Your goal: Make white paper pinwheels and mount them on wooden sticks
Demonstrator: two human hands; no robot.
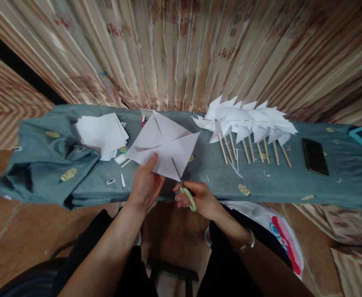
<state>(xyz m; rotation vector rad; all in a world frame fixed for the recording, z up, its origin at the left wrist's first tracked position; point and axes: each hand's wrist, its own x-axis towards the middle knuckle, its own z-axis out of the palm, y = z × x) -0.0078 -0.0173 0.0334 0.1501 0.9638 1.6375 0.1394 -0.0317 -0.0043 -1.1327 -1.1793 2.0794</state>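
White paper square (167,145) sits above the cloth-covered tabletop (280,185), its near-left edge pinched in the grip of the left hand (146,181). The right hand (201,197) has its grip around green-handled scissors (189,199), blades at the near corner. Three slits show; a fourth seems underway. Assembled pinwheels (249,119) lie rightward; loose sheets (103,132) leftward look unassembled.

Forearms (112,243) are bare — black trousers (222,268) below, a shiny band (251,239) circling the right wrist (235,233).

Two hands (147,183), one pair of scissors (189,200), one held sheet (167,150), one phone (315,156), nine wooden sticks (275,153)
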